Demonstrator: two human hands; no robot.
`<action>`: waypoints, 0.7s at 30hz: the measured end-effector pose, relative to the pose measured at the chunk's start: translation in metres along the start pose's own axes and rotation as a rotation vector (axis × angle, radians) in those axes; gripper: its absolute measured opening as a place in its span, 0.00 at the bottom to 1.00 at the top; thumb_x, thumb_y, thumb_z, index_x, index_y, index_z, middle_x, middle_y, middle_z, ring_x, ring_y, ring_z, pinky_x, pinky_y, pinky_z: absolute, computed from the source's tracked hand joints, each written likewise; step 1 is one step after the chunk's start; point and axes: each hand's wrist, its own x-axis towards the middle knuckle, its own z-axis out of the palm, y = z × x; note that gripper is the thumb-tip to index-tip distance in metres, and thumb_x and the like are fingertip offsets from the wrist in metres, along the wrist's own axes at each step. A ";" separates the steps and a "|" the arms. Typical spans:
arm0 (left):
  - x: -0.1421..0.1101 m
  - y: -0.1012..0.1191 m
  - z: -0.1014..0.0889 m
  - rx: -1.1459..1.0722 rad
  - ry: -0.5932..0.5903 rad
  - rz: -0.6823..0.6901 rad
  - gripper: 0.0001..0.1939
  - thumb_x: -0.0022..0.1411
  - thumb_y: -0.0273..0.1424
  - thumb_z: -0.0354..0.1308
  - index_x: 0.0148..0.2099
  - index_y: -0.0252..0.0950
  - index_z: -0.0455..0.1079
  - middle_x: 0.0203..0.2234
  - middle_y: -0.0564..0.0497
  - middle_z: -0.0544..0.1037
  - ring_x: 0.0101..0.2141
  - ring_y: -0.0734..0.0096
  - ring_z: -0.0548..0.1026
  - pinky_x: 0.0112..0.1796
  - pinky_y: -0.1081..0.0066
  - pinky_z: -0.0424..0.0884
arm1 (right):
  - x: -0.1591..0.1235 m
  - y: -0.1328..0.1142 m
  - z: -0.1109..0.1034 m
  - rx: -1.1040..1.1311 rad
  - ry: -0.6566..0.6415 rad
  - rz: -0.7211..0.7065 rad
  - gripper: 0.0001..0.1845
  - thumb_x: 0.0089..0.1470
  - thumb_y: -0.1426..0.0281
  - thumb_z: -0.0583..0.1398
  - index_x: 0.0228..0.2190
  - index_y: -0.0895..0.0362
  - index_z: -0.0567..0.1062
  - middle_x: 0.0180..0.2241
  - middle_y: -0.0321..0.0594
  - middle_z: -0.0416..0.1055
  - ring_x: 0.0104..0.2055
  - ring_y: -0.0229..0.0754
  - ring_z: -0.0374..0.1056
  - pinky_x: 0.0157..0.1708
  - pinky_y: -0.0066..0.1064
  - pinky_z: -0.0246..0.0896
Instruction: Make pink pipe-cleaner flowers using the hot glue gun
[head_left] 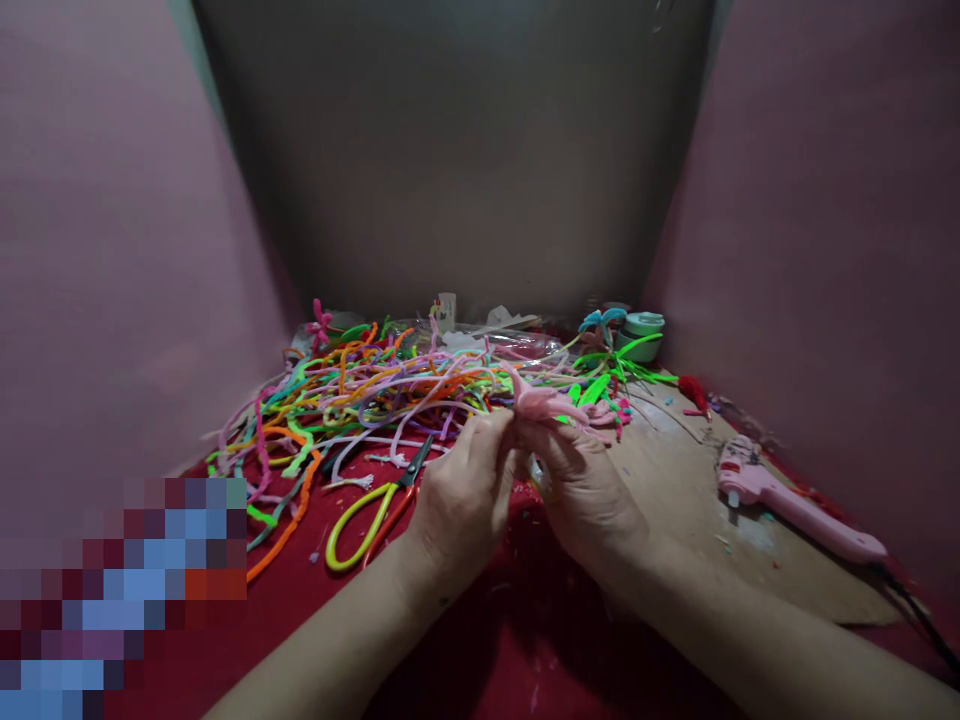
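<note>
Both my hands meet near the middle of the view, fingers pinched together around a pink pipe-cleaner flower (541, 403). My left hand (469, 480) grips it from the left, and my right hand (585, 485) closes on it from the right. Pink petals stick up and out to the right above my fingertips; its lower end is hidden in my hands. Just left of my left hand lie scissors (364, 525) with yellow and red handles, their blades pointing away. Behind my hands spreads a tangled pile of coloured pipe cleaners (375, 385).
A pink glue gun (795, 510) with a black cord lies on a brown board (675, 480) at right. Green pipe-cleaner pieces (622, 360) and a mint-coloured container (643, 338) are at the back right. Red cloth (315, 640) covers the table. Pink walls rise on both sides.
</note>
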 end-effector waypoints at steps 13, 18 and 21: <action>0.004 0.004 -0.013 -0.093 0.086 -0.130 0.06 0.58 0.23 0.52 0.37 0.35 0.68 0.24 0.55 0.74 0.23 0.79 0.71 0.28 0.78 0.66 | -0.001 -0.002 -0.004 -0.172 -0.109 0.019 0.05 0.48 0.68 0.61 0.29 0.52 0.78 0.32 0.33 0.70 0.38 0.38 0.61 0.44 0.35 0.55; 0.006 0.017 -0.018 -0.378 0.033 -0.445 0.05 0.57 0.28 0.55 0.36 0.35 0.70 0.27 0.52 0.75 0.26 0.76 0.71 0.30 0.76 0.66 | 0.003 -0.007 -0.004 -0.078 -0.148 0.100 0.05 0.46 0.69 0.63 0.30 0.52 0.78 0.31 0.34 0.70 0.32 0.36 0.60 0.36 0.31 0.57; 0.009 0.026 -0.022 -0.665 0.009 -0.650 0.06 0.55 0.32 0.57 0.34 0.34 0.70 0.21 0.54 0.71 0.20 0.80 0.66 0.22 0.78 0.61 | 0.006 -0.009 -0.006 -0.089 -0.189 0.131 0.05 0.43 0.65 0.64 0.26 0.53 0.78 0.28 0.36 0.70 0.29 0.37 0.61 0.30 0.31 0.58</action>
